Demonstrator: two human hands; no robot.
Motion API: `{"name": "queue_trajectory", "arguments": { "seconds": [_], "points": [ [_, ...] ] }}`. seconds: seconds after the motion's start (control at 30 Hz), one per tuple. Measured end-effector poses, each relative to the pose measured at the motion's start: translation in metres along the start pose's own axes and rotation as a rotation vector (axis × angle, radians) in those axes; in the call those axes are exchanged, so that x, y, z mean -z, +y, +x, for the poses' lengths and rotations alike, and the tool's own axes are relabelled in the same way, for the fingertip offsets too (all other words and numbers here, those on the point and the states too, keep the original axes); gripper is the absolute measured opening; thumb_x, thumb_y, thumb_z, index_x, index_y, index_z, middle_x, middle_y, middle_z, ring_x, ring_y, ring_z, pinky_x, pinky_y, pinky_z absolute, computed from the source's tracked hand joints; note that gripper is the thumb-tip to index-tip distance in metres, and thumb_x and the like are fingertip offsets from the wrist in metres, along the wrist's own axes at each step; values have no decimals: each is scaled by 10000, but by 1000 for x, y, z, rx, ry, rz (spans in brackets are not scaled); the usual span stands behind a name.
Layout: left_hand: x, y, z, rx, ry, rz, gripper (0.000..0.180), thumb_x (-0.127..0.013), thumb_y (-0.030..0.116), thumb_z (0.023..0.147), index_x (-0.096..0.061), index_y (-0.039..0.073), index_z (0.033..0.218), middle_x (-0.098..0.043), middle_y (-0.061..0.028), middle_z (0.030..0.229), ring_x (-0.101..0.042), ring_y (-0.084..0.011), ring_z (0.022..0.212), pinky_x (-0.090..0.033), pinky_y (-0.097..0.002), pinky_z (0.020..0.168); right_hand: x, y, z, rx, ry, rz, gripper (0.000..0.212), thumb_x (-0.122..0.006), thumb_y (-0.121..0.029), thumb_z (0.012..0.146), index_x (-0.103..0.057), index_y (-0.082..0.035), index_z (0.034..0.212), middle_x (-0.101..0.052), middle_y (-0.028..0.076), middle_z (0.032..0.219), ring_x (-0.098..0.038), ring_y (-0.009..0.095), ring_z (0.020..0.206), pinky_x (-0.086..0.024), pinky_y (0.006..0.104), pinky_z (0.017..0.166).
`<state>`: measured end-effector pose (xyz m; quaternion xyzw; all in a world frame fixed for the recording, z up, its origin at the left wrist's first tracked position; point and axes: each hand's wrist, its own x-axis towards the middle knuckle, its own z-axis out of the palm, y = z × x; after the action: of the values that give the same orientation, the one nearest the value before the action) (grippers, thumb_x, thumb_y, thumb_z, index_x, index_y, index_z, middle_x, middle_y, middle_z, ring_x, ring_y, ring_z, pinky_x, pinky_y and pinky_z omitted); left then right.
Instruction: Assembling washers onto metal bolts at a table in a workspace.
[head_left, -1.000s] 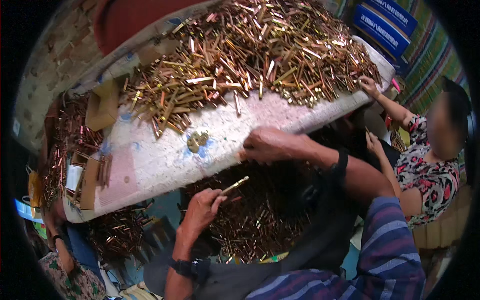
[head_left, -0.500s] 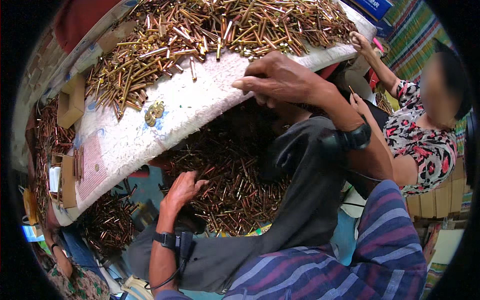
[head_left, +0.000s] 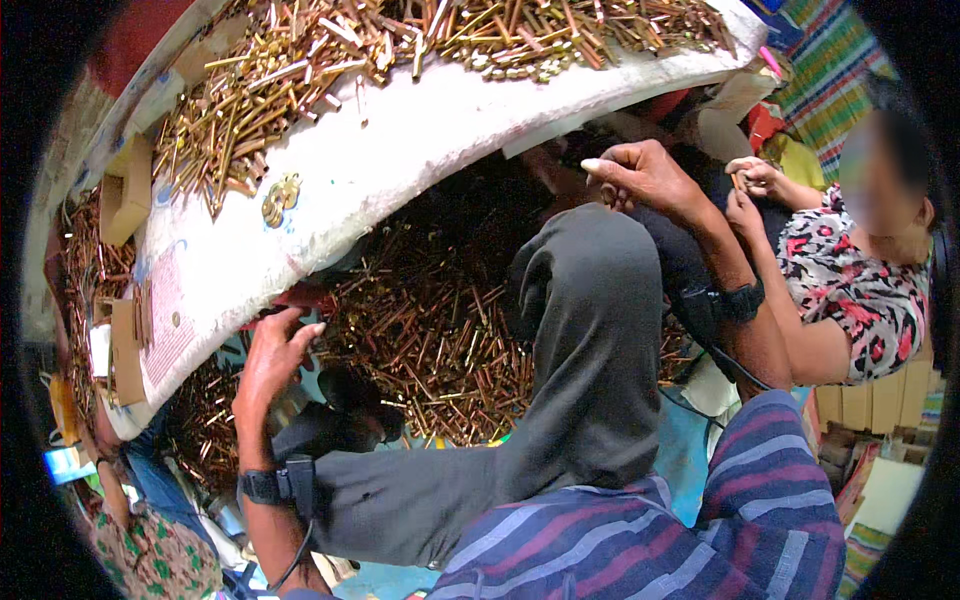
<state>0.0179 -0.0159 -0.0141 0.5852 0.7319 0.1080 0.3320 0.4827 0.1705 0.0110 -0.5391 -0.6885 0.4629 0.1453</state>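
Note:
My left hand (head_left: pixel 272 358) is by the front edge of the white, cloth-covered table (head_left: pixel 400 150). Its thumb stands apart from the forefinger and I see nothing between them; the other fingers are partly hidden. Close behind it is a dull red thing (head_left: pixel 305 297), mostly covered. Above my bent right knee, my right hand (head_left: pixel 650 178) is closed with its fingers curled in, hiding whatever they hold. Thin copper- and brass-coloured metal rods lie in a large pile (head_left: pixel 300 90) on the table. Below the edge spreads a second rod pile (head_left: pixel 450 360), between my hands and legs.
Several small brass-coloured round pieces (head_left: pixel 280 200) lie on the cloth. Cardboard boxes (head_left: pixel 126 190) stand at the table's left end. A co-worker (head_left: pixel 840 260) at the right holds a thin rod in both hands. Another person's patterned sleeve (head_left: pixel 150 550) shows at lower left.
My left hand has moved left and up from the lower pile to the table edge. My right hand has moved right and down, off the table edge. The co-worker's hands have come together.

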Motion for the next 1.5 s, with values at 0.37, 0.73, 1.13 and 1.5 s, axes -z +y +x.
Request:
{"name": "queue_trajectory", "arguments": {
  "seconds": [0.37, 0.73, 1.13, 1.5],
  "points": [
    [25, -10, -27, 138, 107, -44, 268, -667, 162, 935, -633, -70, 1064, -591, -90, 633, -549, -162, 510, -431, -338, 503, -107, 83, 94, 766, 70, -634, 428, -662, -406, 938, -701, 12, 851, -640, 96, 728, -528, 207, 586, -474, 408, 569],
    [19, -51, -16, 184, 45, 406, 294, -689, 232, 932, -604, -36, 1021, -606, -274, 988, -559, -441, 970, -445, -506, 855, -139, 163, 118, 341, -134, -681, 405, -654, -396, 946, -691, 4, 886, -640, 95, 763, -536, 206, 615, -478, 404, 596],
    [17, -82, -10, 185, 98, 213, 288, -641, 93, 841, -623, -55, 1087, -631, -285, 1099, -578, -461, 1009, -452, -491, 914, -156, 174, 135, 367, -104, -576, 382, -646, -384, 954, -679, -5, 923, -640, 94, 801, -545, 206, 647, -483, 401, 626],
    [26, -31, 0, 190, 7, 332, 265, -688, 196, 886, -650, -58, 949, -628, -312, 956, -585, -495, 954, -477, -526, 853, -86, 191, 82, 63, -18, -658, 362, -638, -374, 961, -668, -13, 958, -640, 92, 836, -552, 206, 676, -487, 398, 654]
  ]
}}
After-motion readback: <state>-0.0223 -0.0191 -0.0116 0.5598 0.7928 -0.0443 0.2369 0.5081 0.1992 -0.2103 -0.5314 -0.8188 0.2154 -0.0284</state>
